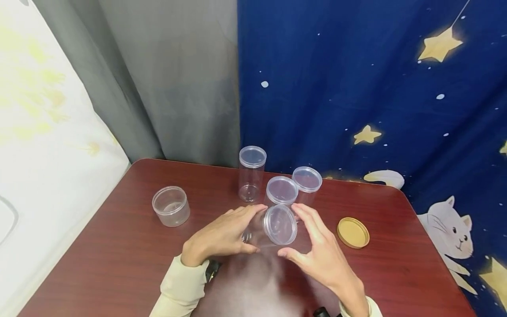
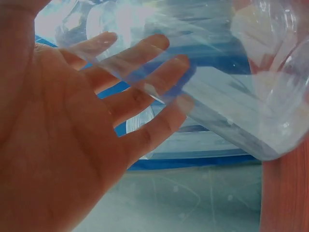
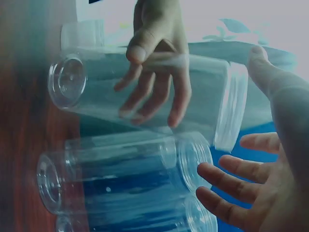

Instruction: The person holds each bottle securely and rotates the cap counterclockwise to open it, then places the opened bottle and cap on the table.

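Observation:
A clear plastic jar [image 1: 257, 231] with a translucent lid [image 1: 280, 224] is held tilted above the table, its lid end toward the right. My left hand [image 1: 222, 233] grips the jar's body, thumb on one side and fingers on the other. The left wrist view shows those fingers [image 2: 159, 77] partly through the clear wall of the jar [image 2: 231, 111]. Around the lid end, my right hand [image 1: 325, 251] is spread, with thumb and fingers apart. In the right wrist view, the right thumb [image 3: 258, 58] appears just off the lid [image 3: 231, 106].
Behind the hands stand a tall lidded jar [image 1: 251, 176] and two more lidded jars, one nearer [image 1: 282, 190] and one farther right [image 1: 306, 179]. A short clear tub [image 1: 171, 213] without a lid sits left. A gold lid [image 1: 352, 232] lies right on the brown table [image 1: 119, 255]. Curtains hang behind.

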`<state>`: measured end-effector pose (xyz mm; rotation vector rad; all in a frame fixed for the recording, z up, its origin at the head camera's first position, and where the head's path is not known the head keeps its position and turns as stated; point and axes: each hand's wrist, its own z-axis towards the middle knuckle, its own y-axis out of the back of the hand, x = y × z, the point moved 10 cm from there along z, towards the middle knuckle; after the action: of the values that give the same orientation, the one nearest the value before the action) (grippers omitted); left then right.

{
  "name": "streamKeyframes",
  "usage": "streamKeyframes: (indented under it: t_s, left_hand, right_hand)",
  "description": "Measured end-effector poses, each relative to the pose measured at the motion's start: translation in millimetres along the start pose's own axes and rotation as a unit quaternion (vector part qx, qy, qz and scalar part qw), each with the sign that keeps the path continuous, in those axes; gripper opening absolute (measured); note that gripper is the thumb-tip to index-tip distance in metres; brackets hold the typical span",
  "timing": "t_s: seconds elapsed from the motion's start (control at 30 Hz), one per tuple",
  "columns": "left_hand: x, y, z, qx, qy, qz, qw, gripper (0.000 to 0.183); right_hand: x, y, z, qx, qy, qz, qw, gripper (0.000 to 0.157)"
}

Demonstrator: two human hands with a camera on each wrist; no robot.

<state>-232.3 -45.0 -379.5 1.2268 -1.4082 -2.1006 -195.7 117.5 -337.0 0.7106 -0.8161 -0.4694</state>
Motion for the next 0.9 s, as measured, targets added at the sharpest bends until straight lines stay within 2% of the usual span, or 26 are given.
streamKeyframes:
  t_s: [0.23,0.57,0.9]
  left_hand:
    - [-7.6,1.1,-3.3,-0.007,-0.020,0.044,0.9988,0.088]
    - [-12.7,3.1,-1.3,-0.013,-0.034,0.059,0.9976,0.087]
    - [-16.0,2.2,0.3,-0.018,-0.050,0.043,0.9977,0.084]
  right_hand:
    - [3.4,-5.3,1.9,-0.017,-0.014,-0.018,1.000,0.091]
    - [6.9,-0.8,3.8,-0.028,-0.003,-0.017,0.999,0.079]
    - [8.0,4.0,1.9,-0.040,-0.004,0.042,0.998,0.079]
